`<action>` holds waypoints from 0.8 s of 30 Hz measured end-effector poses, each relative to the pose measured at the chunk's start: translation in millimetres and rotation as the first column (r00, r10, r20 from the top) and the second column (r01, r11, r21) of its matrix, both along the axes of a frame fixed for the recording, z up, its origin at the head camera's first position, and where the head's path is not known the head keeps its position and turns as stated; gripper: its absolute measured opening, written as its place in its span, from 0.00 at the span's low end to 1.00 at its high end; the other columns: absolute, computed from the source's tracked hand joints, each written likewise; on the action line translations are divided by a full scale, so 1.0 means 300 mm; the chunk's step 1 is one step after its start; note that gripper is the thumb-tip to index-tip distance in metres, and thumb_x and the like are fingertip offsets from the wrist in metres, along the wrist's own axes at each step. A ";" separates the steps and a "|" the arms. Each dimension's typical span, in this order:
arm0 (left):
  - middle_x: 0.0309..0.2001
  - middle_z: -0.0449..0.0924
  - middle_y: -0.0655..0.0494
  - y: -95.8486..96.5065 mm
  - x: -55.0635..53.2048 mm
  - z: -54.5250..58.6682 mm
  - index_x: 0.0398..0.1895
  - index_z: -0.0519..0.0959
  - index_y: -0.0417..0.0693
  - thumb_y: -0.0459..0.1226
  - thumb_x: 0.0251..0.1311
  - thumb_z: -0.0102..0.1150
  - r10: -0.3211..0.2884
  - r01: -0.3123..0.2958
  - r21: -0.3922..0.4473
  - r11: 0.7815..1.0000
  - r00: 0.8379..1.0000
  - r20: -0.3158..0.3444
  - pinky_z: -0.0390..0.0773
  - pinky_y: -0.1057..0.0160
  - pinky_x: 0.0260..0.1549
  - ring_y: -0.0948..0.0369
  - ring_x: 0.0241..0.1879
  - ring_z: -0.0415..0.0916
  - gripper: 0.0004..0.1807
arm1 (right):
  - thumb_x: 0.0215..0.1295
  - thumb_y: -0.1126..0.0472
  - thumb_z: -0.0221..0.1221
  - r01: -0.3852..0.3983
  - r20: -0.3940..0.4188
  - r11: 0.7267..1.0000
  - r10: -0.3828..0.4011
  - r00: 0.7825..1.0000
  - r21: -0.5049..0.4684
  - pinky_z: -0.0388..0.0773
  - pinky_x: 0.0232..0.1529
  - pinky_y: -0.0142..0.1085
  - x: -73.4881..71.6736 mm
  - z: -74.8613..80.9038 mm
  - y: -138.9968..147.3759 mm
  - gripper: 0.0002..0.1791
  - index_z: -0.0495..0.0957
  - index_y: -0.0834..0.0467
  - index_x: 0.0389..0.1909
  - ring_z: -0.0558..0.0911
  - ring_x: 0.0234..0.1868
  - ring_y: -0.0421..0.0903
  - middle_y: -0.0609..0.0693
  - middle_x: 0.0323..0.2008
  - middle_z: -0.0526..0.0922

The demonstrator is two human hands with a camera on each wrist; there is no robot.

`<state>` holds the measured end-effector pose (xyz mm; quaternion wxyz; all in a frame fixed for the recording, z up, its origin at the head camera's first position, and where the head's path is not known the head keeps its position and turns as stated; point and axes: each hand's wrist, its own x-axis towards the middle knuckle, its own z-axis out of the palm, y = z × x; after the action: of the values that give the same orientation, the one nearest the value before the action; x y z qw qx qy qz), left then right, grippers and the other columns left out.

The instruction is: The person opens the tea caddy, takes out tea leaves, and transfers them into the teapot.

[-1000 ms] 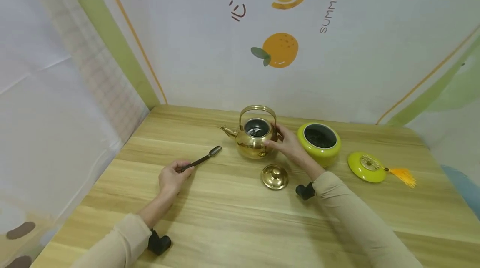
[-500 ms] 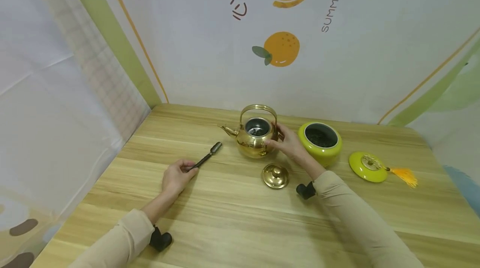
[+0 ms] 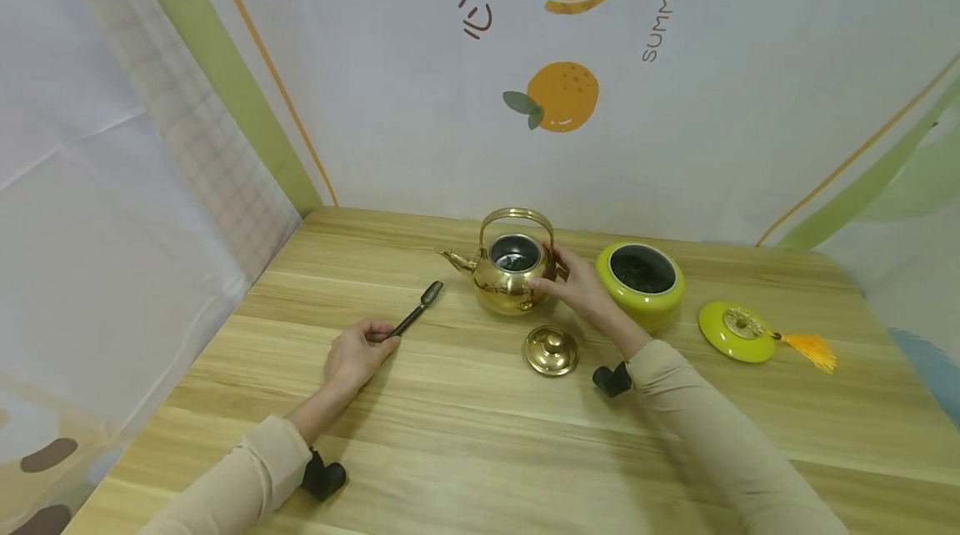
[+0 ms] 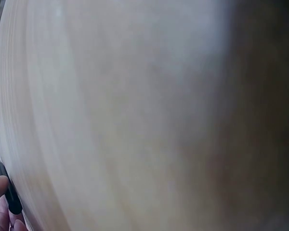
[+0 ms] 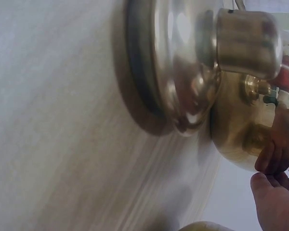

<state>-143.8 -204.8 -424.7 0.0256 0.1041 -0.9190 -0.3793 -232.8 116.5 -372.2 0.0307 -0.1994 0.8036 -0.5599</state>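
Note:
My left hand (image 3: 356, 356) pinches the dark handle of a tea scoop (image 3: 409, 318) low over the wooden table, the scoop's head pointing up and right. In the left wrist view, the thumb and fingers close on the end of that handle. A gold teapot (image 3: 501, 293) stands uncovered at the back middle, its arched handle upright and its spout to the left. My right hand (image 3: 581, 289) holds the pot's right side, thumb in front and fingers around the far side. Some dark bits lie inside the pot. Its gold lid (image 3: 552, 352) rests knob up in front.
Right of the pot stands a yellow-green jar (image 3: 648, 314), uncovered, dark inside. Its lid (image 3: 723, 339) with an orange tassel (image 3: 808, 352) lies farther right. A printed white cloth (image 3: 420, 102) hangs behind the table (image 3: 450, 452). Black wrist cameras sit below both cuffs.
My left hand has shifted slightly right and away from me with the tea scoop, which now points more steeply up. The right hand, teapot, jar and lids have stayed in place.

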 end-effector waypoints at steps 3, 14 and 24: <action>0.42 0.83 0.45 0.003 -0.001 0.004 0.45 0.79 0.41 0.40 0.56 0.63 -0.002 0.002 0.002 1.000 1.000 0.005 0.70 0.67 0.28 0.50 0.41 0.79 0.16 | 0.58 0.69 0.63 -0.001 -0.004 1.000 0.001 1.000 0.003 0.56 0.69 0.51 0.000 0.003 0.003 0.39 0.55 0.74 0.66 0.60 0.68 0.62 0.70 0.65 0.61; 0.52 0.76 0.39 0.039 -0.017 0.055 0.53 0.74 0.38 0.39 0.59 0.62 -0.015 0.030 0.189 0.982 0.997 -0.080 0.77 0.64 0.34 0.51 0.41 0.76 0.21 | 0.57 0.62 0.66 0.004 -0.026 1.000 -0.004 1.000 0.019 0.58 0.69 0.48 -0.074 -0.097 0.024 0.42 0.56 0.70 0.67 0.62 0.68 0.60 0.66 0.65 0.63; 0.45 0.82 0.43 0.305 -0.032 0.119 0.46 0.78 0.37 0.34 0.54 0.66 -0.247 0.315 0.353 0.881 0.943 -0.224 0.73 0.73 0.28 0.59 0.34 0.75 0.17 | 0.57 0.63 0.65 0.010 -0.045 1.000 -0.009 0.999 0.022 0.59 0.68 0.48 -0.076 -0.102 0.024 0.41 0.56 0.71 0.67 0.61 0.68 0.60 0.66 0.66 0.62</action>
<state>-153.3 -113.4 -389.0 0.0287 -0.0609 -0.8264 -0.5590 -255.7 123.7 -402.8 0.0121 -0.2080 0.8113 -0.5462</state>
